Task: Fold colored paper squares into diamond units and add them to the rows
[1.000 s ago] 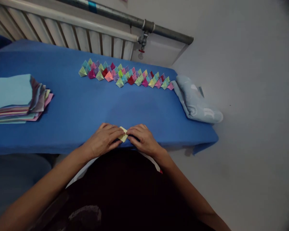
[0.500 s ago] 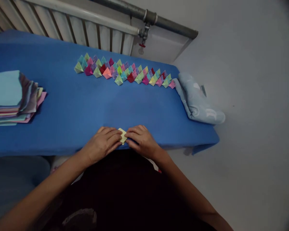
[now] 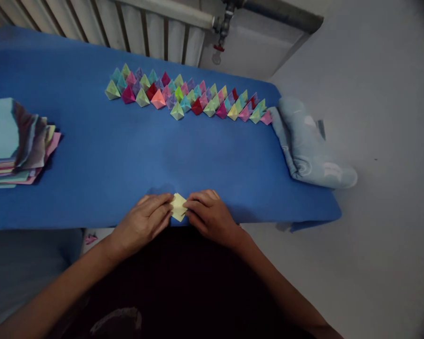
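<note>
A small pale yellow folded paper is held between my two hands, just above the front edge of the blue-covered table. My left hand pinches its left corner, the fingers pressed together. On the other side, my right hand grips the right corner between thumb and fingers. The paper looks like a diamond with layered edges at its lower side. Farther back stand rows of folded paper pieces in many colours, pointed at the top.
At the left lies a stack of coloured paper sheets. A rolled grey-blue patterned cloth rests at the table's right end. Behind the table are a white radiator and a valve with a red handle.
My hands have moved slightly apart, and more of the yellow paper shows between them as a wider diamond. The view has shifted and come a little closer to the table.
</note>
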`<state>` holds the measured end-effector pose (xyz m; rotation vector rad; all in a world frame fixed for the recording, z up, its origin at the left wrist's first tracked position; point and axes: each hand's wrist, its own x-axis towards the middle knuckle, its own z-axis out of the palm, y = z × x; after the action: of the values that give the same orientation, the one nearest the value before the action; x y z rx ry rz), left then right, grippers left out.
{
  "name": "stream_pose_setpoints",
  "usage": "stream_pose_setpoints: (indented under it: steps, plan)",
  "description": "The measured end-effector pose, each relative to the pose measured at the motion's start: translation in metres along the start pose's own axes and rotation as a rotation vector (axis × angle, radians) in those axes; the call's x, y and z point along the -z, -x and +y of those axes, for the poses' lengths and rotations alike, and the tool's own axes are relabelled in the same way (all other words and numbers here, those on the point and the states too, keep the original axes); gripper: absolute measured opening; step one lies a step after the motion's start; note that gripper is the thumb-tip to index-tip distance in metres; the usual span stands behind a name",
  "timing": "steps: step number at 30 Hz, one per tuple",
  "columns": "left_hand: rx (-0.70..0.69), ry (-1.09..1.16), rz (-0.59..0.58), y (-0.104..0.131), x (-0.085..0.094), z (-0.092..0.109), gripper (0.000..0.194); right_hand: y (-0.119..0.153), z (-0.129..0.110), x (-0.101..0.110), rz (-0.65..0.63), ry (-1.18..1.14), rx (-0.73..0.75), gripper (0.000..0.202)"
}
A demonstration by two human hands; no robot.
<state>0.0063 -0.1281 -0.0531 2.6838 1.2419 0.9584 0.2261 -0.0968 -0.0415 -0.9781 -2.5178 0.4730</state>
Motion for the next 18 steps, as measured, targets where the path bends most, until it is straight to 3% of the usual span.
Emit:
stream_pose_setpoints:
  steps: [10, 18]
  plan:
    - [0.145, 0.042, -0.028, -0.003, -0.001, 0.001, 0.010, -0.005, 0.000, -0.003, 0.074, -0.082, -0.125, 0.017]
    - [0.270, 0.048, -0.099, -0.006, -0.001, -0.001, 0.018, -0.010, -0.004, -0.004, 0.103, -0.089, -0.177, 0.019]
